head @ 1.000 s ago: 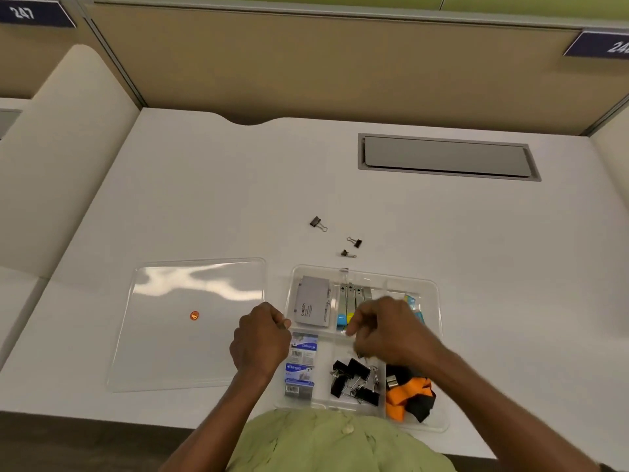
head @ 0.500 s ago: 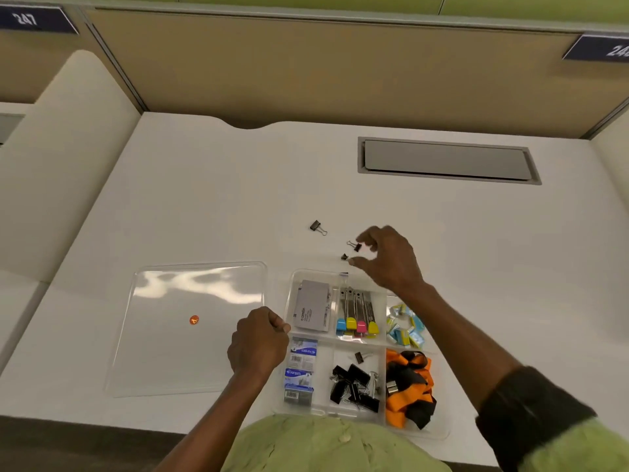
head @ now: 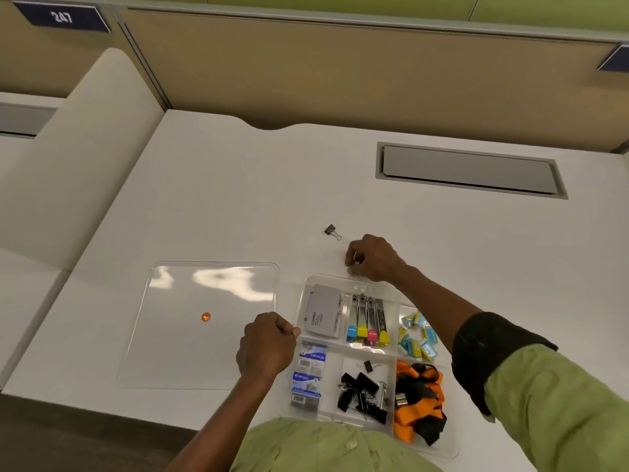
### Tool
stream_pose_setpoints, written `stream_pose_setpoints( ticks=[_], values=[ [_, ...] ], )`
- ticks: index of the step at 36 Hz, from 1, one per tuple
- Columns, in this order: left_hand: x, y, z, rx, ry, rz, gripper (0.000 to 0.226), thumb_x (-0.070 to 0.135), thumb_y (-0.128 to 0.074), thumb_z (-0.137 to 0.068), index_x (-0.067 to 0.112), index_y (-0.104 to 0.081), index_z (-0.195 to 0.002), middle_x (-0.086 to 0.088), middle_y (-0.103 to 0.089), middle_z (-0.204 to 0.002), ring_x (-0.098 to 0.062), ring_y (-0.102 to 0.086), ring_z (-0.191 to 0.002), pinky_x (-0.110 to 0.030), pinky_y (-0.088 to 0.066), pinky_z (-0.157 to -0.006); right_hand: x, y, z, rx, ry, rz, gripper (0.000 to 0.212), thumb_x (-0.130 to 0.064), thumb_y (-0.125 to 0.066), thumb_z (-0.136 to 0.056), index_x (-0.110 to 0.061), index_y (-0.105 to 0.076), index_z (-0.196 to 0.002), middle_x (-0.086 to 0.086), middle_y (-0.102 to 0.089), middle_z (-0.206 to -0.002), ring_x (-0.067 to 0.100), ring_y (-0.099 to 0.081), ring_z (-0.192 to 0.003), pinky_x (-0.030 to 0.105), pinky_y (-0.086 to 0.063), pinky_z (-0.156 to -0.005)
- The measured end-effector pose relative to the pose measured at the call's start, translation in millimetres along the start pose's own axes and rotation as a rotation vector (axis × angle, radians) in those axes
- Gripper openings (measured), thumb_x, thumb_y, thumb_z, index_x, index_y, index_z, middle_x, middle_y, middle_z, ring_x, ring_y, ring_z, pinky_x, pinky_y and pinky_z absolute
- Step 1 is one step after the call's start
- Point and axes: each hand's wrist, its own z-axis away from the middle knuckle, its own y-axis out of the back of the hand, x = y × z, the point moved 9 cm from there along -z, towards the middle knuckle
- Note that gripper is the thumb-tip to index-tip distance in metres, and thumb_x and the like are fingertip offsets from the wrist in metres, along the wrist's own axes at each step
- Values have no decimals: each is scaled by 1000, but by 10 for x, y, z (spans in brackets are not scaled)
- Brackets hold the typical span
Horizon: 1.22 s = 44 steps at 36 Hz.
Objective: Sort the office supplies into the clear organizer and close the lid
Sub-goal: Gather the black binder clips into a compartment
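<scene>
Black binder clip [head: 332, 230] just beyond right hand [head: 372, 262], apparently untouched.

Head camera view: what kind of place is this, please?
Probably an open-plan office workstation: a white desk with tan partition panels behind it, a numbered plate reading 247 on the panel, and a grey cable hatch set into the desktop.

Bright, even overhead light here, the white table [head: 221, 199] nearly washed out. White glare streaks smear across the clear lid [head: 190, 352]. Shadows stay soft and faint under each hand. Wide-angle bending curves the partition [head: 340, 69] edges; slight softness throughout, worst toward the corners.
</scene>
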Motion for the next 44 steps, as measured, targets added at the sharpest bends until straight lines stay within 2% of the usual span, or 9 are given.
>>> stream_pose_setpoints(
  ticks=[3, 11, 17, 20, 25, 30, 32, 40, 44],
  values=[
    [3, -8, -9, -5, -1, -7, 16, 40, -78, -90, 26, -72, -86, 9, -70, -83, -15, -68, -80, -31, -52, -74, 96, 24, 2, 44, -85, -74, 18, -11, -83, -70, -19, -74, -84, -11, -60, -79, 11, -63, -74, 21, -45, -64],
    [10, -12, -36, -12, -17, -10, 16, 38, -78, -90, 25, -72, -84, 8, -71, -83, -16, -69, -81, -34, -55, -77, 405, 303, 332, 303, -272, -394, 21, 2, -76, -74, -18, -77, -79, 1, -75, -72, 17, -74, -64, 41, -64, -70],
    [-8, -28, -50, -14, -20, 7, 19, 36, -79, -90, 26, -70, -77, 9, -71, -81, -17, -69, -80, -35, -56, -77, 209, 667, 1015, 433, -275, -621, 27, 6, -76, -76, -20, -76, -82, 4, -75, -75, 18, -74, -67, 37, -65, -70],
    [-1, -27, -45, -17, -20, 13, 16, 36, -78, -90, 25, -72, -80, 6, -73, -84, -17, -69, -81, -35, -56, -77, -52, 671, 1431, 318, -226, -687, 23, 5, -78, -77, -18, -76, -82, 4, -75, -76, 21, -75, -69, 37, -64, -74],
    [14, -11, -44, -20, -25, 18, 18, 37, -79, -90, 25, -71, -79, 8, -73, -83, -18, -70, -81, -38, -59, -81, -558, 170, 2058, -142, -79, -553, 22, 3, -74, -80, -19, -73, -82, -4, -74, -83, 12, -72, -77, 26, -61, -71],
    [32, -3, -42, -27, -37, 23, 20, 35, -79, -90, 27, -69, -74, 6, -73, -81, -20, -72, -78, -43, -62, -83, -661, -470, 2344, -207, 1, -159, 17, -13, -70, -85, -30, -72, -89, -18, -67, -91, -1, -62, -82, 9, -45, -73],
    [35, -2, -43, -30, -37, 16, 21, 35, -80, -89, 27, -68, -74, 7, -73, -81, -20, -72, -78, -43, -62, -83, -605, -505, 2332, -122, -27, -56, 12, -22, -69, -88, -33, -72, -92, -17, -66, -94, -1, -61, -82, 10, -43, -70],
    [47, 5, -26, -34, -22, 28, 22, 35, -80, -89, 27, -67, -73, 8, -73, -78, -19, -74, -76, -45, -63, -83, -294, 409, 1689, 448, -169, -261, 9, -27, -79, -85, -26, -70, -88, -13, -68, -82, 0, -63, -72, 22, -55, -70],
    [41, 10, -18, -33, -14, 38, 20, 35, -81, -88, 26, -69, -74, 8, -73, -78, -19, -74, -76, -46, -63, -84, -17, 509, 1058, 433, -269, -195, 44, -54, -82, -74, -27, -66, -105, -3, -64, -97, 11, -65, -83, 33, -55, -74]
  ],
)
